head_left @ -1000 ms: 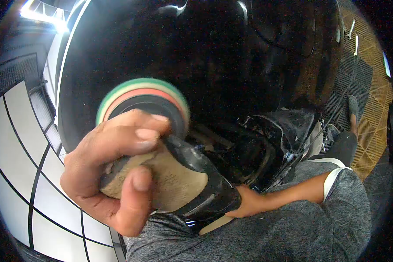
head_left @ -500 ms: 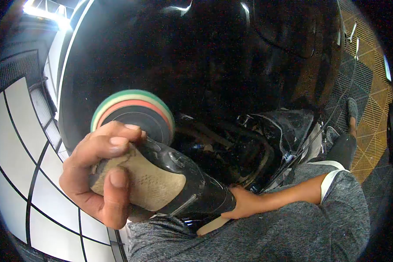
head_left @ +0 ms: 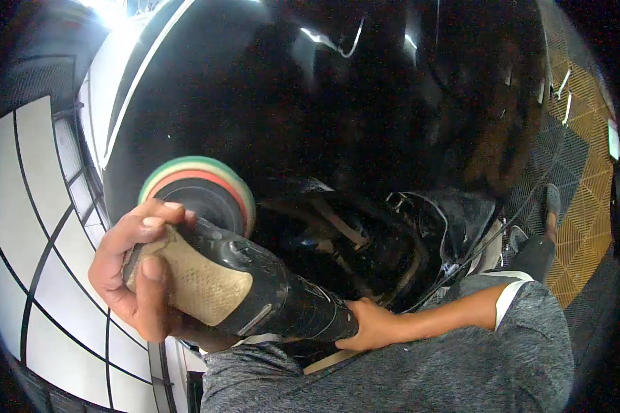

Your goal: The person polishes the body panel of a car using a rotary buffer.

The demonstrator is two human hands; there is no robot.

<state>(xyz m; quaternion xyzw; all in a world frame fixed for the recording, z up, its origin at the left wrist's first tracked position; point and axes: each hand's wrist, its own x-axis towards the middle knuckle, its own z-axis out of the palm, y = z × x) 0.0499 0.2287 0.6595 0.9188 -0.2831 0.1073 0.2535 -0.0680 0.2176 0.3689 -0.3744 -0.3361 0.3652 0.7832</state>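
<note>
A polisher [head_left: 282,296] with a black body and a tan grip patch lies slantwise across the lower left. Its round pad [head_left: 217,168], layered green, cream and red around a dark backing plate, is against or very near a glossy black panel [head_left: 365,117]. My left hand [head_left: 134,268] is wrapped round the polisher's head end, with fingers over the top and thumb on the tan patch. Around the rear of the body, my right hand [head_left: 368,325] is closed, partly hidden behind it.
Below the panel is a dark recess [head_left: 344,241] with parts inside. A thin cable [head_left: 492,236] runs along the right. Farther right are a leg [head_left: 534,258], shoes and a yellow and grey grid floor [head_left: 579,227]. White wall panels [head_left: 55,275] stand at left.
The polisher and my left hand have shifted left in view, and the pad is now lower. The panel's reflections have moved right. Both hands remain on the polisher.
</note>
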